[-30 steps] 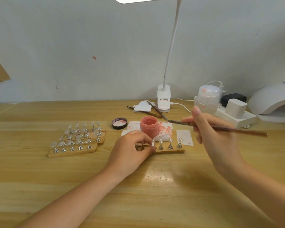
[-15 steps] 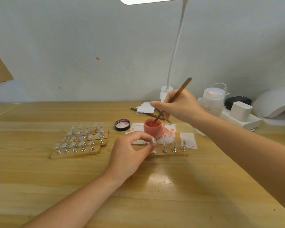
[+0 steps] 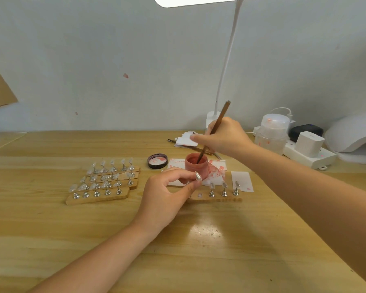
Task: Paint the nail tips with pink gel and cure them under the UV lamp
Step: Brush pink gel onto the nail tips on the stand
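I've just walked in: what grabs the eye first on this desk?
Mid-desk, the right hand dips a brush into an open pink gel jar. Just in front, the left hand pinches a nail tip on its stand. Left of that, wooden strips carry rows of clear nail tips.

- The near half of the wooden desk [image 3: 199,250] lies bare between the two forearms.
- Left of centre, stacked nail-tip racks [image 3: 103,182] block the surface.
- Behind the pink gel jar [image 3: 197,164], the lid [image 3: 157,161], spare brushes [image 3: 190,144], power strip [image 3: 309,155] and UV lamp [image 3: 355,136] crowd the back right.
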